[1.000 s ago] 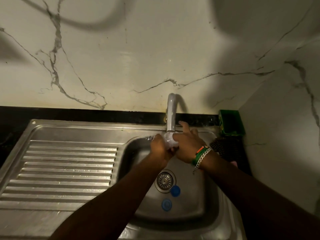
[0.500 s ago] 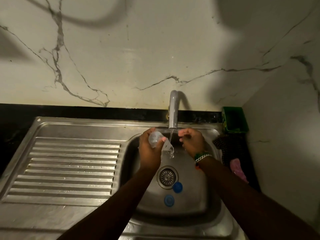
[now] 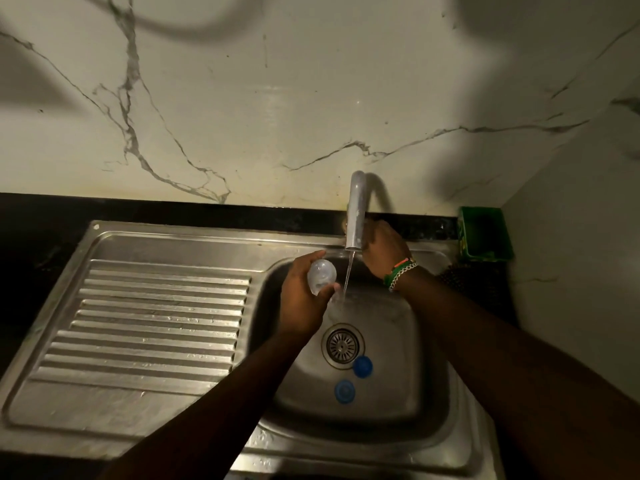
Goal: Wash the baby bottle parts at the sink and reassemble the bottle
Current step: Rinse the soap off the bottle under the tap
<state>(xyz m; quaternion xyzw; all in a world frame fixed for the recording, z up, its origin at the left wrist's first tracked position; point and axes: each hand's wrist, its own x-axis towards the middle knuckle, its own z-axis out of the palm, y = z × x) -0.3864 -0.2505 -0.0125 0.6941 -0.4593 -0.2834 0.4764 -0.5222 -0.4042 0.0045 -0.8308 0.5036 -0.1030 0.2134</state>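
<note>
Inside sink (image 3: pixel 429 382), two blue caps (image 3: pixel 362 366); left hand (image 3: pixel 304 299) grip round clear teat (image 3: pixel 321 276)

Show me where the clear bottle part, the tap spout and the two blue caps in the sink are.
clear bottle part (image 3: pixel 321 276), head view, on its rounded dome.
tap spout (image 3: pixel 356 216), head view, mid-length of the metal tube.
blue cap (image 3: pixel 362 366), head view, centre, beside the drain.
second blue cap (image 3: pixel 344 391), head view, centre.
</note>
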